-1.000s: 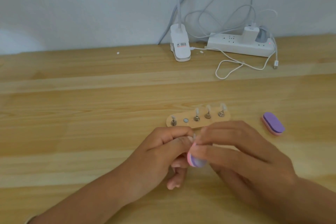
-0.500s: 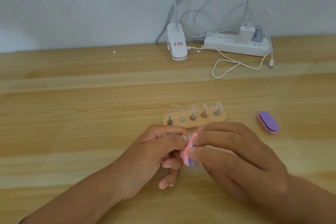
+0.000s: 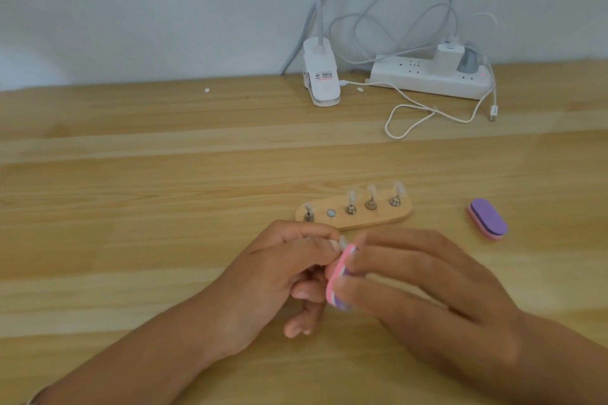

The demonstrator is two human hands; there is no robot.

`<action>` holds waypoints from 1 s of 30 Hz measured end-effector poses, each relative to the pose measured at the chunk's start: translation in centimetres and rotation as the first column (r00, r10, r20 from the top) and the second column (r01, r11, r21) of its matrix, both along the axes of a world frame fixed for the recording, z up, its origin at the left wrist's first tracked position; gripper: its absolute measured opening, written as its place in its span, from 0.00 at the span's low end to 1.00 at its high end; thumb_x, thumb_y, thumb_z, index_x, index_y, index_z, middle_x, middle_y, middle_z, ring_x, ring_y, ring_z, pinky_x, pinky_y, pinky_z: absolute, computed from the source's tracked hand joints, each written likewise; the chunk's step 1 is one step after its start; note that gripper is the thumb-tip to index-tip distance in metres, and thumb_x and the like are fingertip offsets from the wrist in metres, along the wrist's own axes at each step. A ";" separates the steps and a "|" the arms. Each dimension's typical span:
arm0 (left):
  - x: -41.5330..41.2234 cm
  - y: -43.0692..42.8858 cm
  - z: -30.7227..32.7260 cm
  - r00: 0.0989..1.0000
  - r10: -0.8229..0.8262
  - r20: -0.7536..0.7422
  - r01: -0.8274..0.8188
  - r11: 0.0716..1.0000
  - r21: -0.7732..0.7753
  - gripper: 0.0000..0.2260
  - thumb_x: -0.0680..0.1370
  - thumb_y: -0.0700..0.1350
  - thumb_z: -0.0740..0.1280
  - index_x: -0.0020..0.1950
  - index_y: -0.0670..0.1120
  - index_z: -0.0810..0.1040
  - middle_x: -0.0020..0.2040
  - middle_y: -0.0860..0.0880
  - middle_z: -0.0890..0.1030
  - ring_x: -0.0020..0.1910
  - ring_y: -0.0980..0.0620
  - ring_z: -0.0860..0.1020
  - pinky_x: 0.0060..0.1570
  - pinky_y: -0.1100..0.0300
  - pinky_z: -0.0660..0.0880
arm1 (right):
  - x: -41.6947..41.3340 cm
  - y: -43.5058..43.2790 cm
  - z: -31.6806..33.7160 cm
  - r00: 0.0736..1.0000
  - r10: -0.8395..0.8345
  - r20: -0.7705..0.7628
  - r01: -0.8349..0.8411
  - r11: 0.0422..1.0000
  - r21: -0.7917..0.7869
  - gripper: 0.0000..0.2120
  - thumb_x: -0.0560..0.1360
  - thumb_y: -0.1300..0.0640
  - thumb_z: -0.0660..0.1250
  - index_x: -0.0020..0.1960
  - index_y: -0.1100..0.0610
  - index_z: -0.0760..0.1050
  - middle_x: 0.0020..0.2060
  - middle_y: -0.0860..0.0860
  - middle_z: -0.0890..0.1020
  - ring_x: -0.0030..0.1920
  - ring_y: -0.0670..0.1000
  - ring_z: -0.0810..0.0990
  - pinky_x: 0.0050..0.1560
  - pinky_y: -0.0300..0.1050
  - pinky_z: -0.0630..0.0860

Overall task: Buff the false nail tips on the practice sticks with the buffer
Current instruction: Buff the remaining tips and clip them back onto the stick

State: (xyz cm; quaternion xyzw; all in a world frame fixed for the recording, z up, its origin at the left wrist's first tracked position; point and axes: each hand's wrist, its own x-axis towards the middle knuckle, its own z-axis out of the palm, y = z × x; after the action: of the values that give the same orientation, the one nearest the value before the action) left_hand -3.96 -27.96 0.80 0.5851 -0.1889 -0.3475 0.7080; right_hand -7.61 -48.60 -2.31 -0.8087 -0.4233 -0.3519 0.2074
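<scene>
Buffer [image 3: 338, 276], a pink-and-purple block, is standing on edge, pinched between the right hand's [image 3: 427, 289] thumb and fingers, its long axis running away from the person. Just to its left, the left hand [image 3: 273, 276] is pinching a practice stick hidden in its fingers. The stick's pale nail tip [image 3: 342, 243] appears to be meeting the buffer's far end, above the table [image 3: 131, 240], near the wooden holder [image 3: 362, 220].

Left grip [image 3: 273, 279], right grip [image 3: 427, 289], forearms [image 3: 158, 348] bare; thin pale band [image 3: 34, 399] at left wrist.
</scene>
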 end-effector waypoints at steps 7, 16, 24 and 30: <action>-0.2 -0.3 0.0 1.000 0.009 0.026 -0.009 1.000 -0.004 0.11 0.76 0.41 0.60 0.35 0.42 0.76 0.23 0.52 0.65 0.17 0.55 0.64 0.20 0.61 0.65 | -0.4 0.0 0.9 0.998 -0.009 0.055 0.015 0.995 -0.097 0.11 0.82 0.63 0.65 0.61 0.63 0.82 0.54 0.57 0.84 0.60 0.57 0.79 0.63 0.47 0.75; -0.2 -0.2 -0.1 0.999 0.029 0.034 -0.030 0.999 0.030 0.11 0.75 0.42 0.60 0.33 0.42 0.74 0.22 0.52 0.64 0.16 0.54 0.63 0.22 0.60 0.64 | -0.2 -0.3 1.3 0.998 -0.035 0.051 0.040 0.994 -0.100 0.11 0.82 0.63 0.63 0.61 0.60 0.80 0.54 0.57 0.83 0.59 0.57 0.80 0.62 0.47 0.76; -0.2 -0.1 -0.2 0.998 0.011 0.068 -0.014 0.999 0.044 0.11 0.76 0.43 0.60 0.34 0.42 0.73 0.23 0.51 0.62 0.17 0.53 0.63 0.22 0.57 0.62 | 0.0 -0.6 1.4 0.999 -0.032 0.026 0.035 0.996 -0.084 0.11 0.83 0.63 0.62 0.63 0.60 0.78 0.53 0.57 0.84 0.59 0.56 0.80 0.62 0.47 0.76; -0.3 -0.2 0.1 0.999 0.003 0.040 -0.003 1.000 0.009 0.12 0.77 0.42 0.60 0.34 0.44 0.76 0.24 0.49 0.65 0.19 0.55 0.63 0.19 0.63 0.64 | -0.5 0.0 1.4 0.998 0.028 0.052 -0.021 0.991 -0.130 0.10 0.83 0.63 0.62 0.62 0.59 0.79 0.54 0.56 0.84 0.60 0.56 0.80 0.61 0.46 0.77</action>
State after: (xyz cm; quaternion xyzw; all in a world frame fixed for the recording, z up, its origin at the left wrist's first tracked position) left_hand -4.28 -28.21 0.87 0.5953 -0.2004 -0.3357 0.7020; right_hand -8.09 -48.61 -0.96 -0.8056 -0.4604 -0.3425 0.1472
